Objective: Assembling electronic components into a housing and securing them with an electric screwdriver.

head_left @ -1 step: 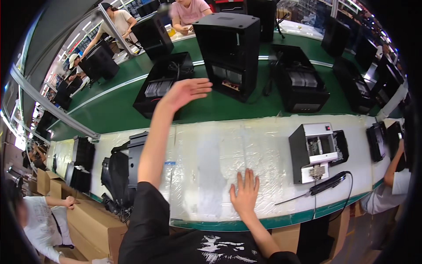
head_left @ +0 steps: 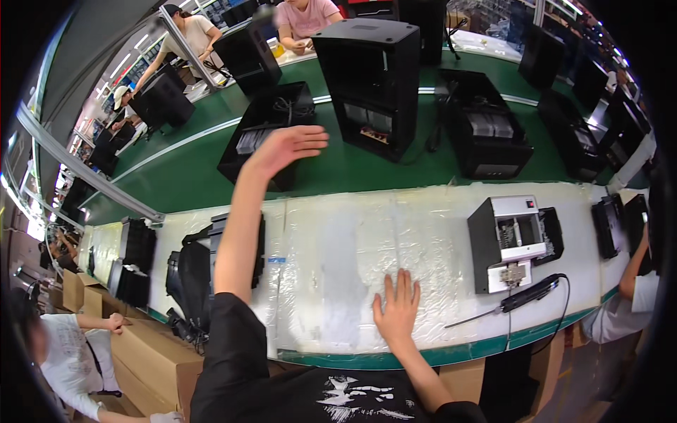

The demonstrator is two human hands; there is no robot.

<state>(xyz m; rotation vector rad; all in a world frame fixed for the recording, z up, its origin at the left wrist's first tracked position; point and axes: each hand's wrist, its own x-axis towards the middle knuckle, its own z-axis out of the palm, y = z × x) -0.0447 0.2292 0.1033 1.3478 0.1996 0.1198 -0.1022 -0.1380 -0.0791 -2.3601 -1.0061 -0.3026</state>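
The broad, flat green work surface (head_left: pixel 169 190) stretched across the far side, and the long white benchtop (head_left: pixel 338 247) ran in front of it, sheathed in wrinkled, glossy clear film.

On the green surface, beyond the hands, stood the tall black rectangular case (head_left: pixel 406 92), its front open. Its lower section already held parts, while no panel closed the opening; it seemed only partly assembled. The low, open black box on the left (head_left: pixel 231 168) and the low, open black box on the right (head_left: pixel 509 168) also looked partly filled, their tops uncovered. Closing all three appeared undone.

Smaller was the boxy silver-and-black machine (head_left: pixel 483 243) on the benchtop, hard-edged, with smooth metal-looking faces and an open middle. Beside its base lay the slim black powered screwdriver (head_left: pixel 529 295) with a long thin shaft, in neither hand.

The left hand (head_left: pixel 289 146) hung over the left box, its fingers straight, close together and gripping nothing; whether it touched the rim could not be told. The right hand (head_left: pixel 398 310) lay palm down on the film, fingers slightly spread, also holding nothing.

Smaller still were the flat, pale grey blocks (head_left: pixel 491 125) rowed in the right box, the looped dark cable (head_left: pixel 293 107) in the left one, and the blue strip (head_left: pixel 276 260) on the benchtop.
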